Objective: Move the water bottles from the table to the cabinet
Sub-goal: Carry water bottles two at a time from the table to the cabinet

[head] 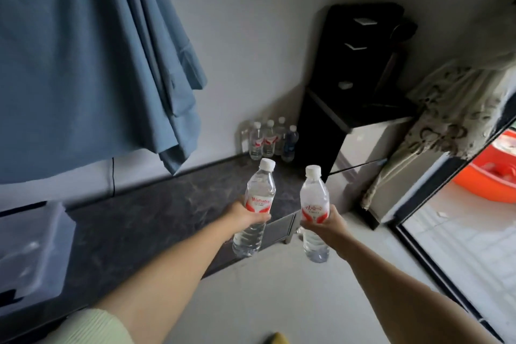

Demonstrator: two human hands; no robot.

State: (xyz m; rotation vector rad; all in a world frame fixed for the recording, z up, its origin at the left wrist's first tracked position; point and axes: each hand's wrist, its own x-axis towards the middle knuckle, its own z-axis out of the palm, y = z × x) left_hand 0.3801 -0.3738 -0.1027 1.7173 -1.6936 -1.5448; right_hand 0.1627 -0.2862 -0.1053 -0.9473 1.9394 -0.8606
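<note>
My left hand (245,216) grips a clear water bottle (258,193) with a white cap and red label, held upright above the dark marble-patterned cabinet top (156,212). My right hand (326,225) holds a second such bottle (314,198) upright just past the cabinet's right end, over the floor. Several more water bottles (269,138) stand together at the cabinet's far right corner against the wall.
A blue curtain (83,58) hangs over the cabinet's left. A clear plastic bin (30,248) sits at the cabinet's near left. A black water dispenser (360,70) stands right of the bottles, with a patterned curtain (446,109), glass door frame and orange basin (491,173) further right.
</note>
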